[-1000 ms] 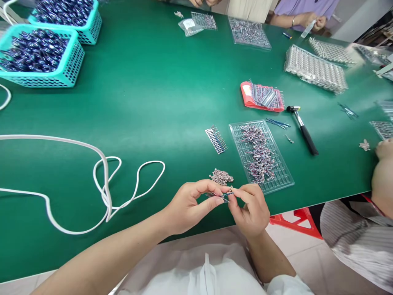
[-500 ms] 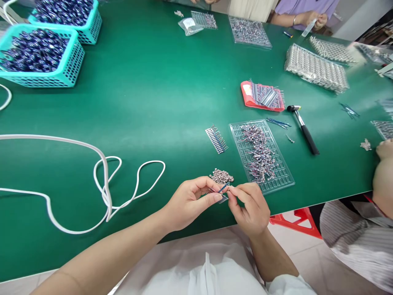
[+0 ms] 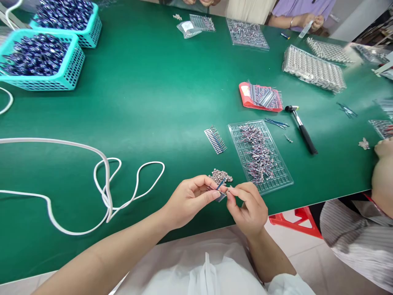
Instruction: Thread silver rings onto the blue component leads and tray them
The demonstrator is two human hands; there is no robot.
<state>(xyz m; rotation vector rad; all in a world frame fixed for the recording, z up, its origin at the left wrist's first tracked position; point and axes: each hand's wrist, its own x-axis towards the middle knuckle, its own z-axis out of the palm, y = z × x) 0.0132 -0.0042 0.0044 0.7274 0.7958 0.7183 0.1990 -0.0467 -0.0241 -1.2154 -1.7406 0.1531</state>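
Observation:
My left hand [image 3: 192,201] is closed, thumb against fingers, on a pin strip [image 3: 221,197] with thin wires and a blue band. My right hand [image 3: 250,208] is pinched at the strip's right end; whatever lies between its fingertips is too small to make out. Just behind my fingers lies a pile of small round metal pieces [image 3: 220,175]. Farther back, a similar pin strip [image 3: 215,139] rests flat on the green table [image 3: 159,110]. Right of it, a clear plastic tray [image 3: 284,176] bears a heap of small wired parts [image 3: 259,153].
A hammer [image 3: 303,132] and a red packet of strips [image 3: 245,100] lie beyond the tray. White cable [image 3: 107,172] loops across the left side. Turquoise baskets [image 3: 71,67] of dark blue parts stand at the back left. Co-workers sit opposite and at my right.
The blue band in my left hand has tilted steeper. My right hand has shifted slightly left, still close to the strip. The whole view has moved a little.

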